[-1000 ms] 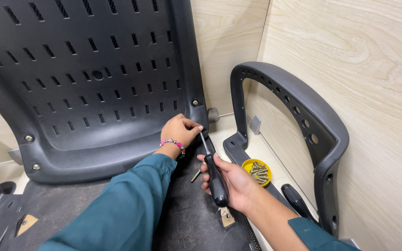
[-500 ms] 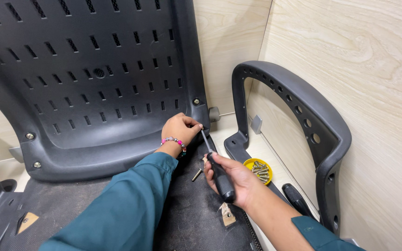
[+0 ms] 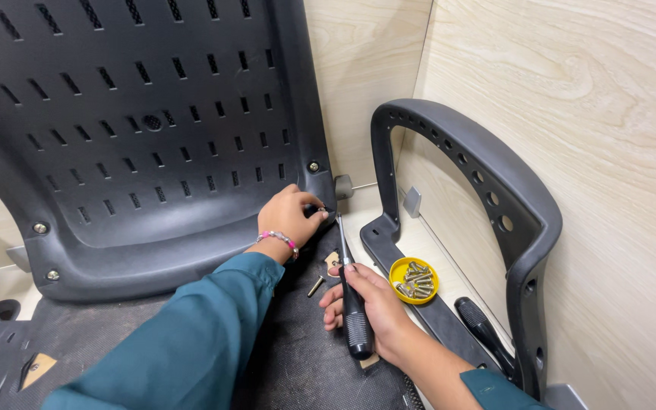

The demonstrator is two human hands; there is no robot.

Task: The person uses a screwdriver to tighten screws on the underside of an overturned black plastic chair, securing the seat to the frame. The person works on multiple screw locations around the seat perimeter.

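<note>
My left hand (image 3: 290, 216), with a bead bracelet at the wrist, pinches a small part against the lower right corner of the black slotted chair back (image 3: 138, 129). My right hand (image 3: 370, 307) grips a black-handled screwdriver (image 3: 351, 292); its metal shaft points up toward my left fingertips. A loose bolt (image 3: 316, 286) lies on the dark mesh seat (image 3: 298, 357) between my hands.
A small yellow dish of bolts (image 3: 414, 279) sits on the base of a black armrest (image 3: 480, 212) at the right. A second black tool handle (image 3: 484, 330) lies beside it. Light wooden walls (image 3: 571, 114) close in behind and right.
The view has shifted slightly. My right hand with the screwdriver has drifted a little to the right and lower; my left hand stays at the chair back's corner.
</note>
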